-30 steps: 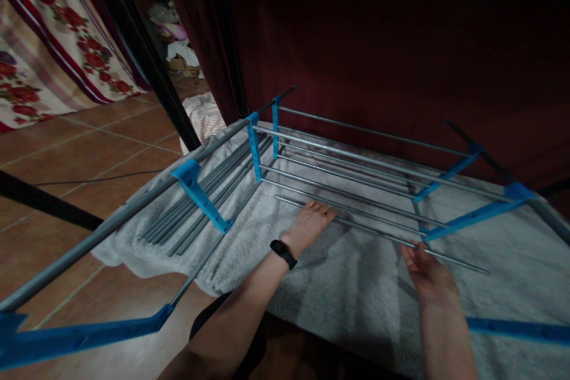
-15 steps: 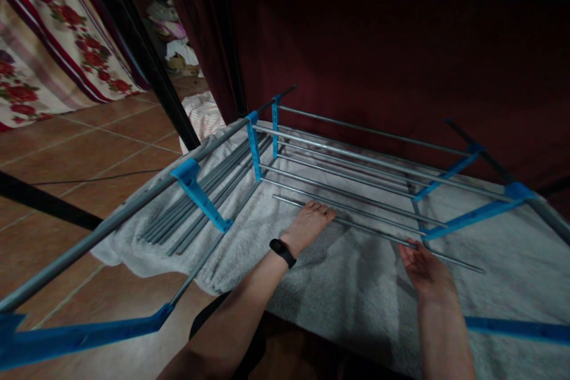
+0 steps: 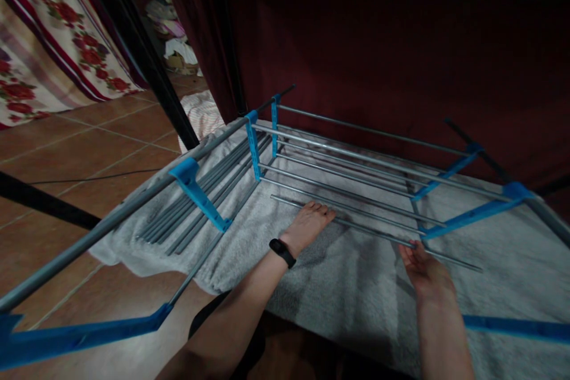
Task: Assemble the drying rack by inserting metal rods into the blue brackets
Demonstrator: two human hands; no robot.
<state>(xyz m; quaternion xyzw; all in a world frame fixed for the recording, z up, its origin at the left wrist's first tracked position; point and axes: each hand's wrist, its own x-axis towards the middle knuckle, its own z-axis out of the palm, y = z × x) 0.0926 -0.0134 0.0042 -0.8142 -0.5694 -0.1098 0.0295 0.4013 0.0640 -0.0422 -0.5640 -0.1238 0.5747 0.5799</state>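
A loose grey metal rod lies slantwise over a grey towel, just in front of a drying rack frame with blue plastic brackets. My left hand, with a black band on the wrist, grips the rod from above near its left end. My right hand is palm up with its fingers curled under the rod, close to the tip of a blue bracket. The rod's right end sticks out past my right hand.
Several spare grey rods lie bundled on the towel at the left, under a long grey bar. Blue rack arms reach across the front. A tiled floor, a flowered cloth and a dark red curtain surround the spot.
The rod has slid a little to the left with both hands on it. My right hand has edged left and slightly up. Otherwise nothing has moved.
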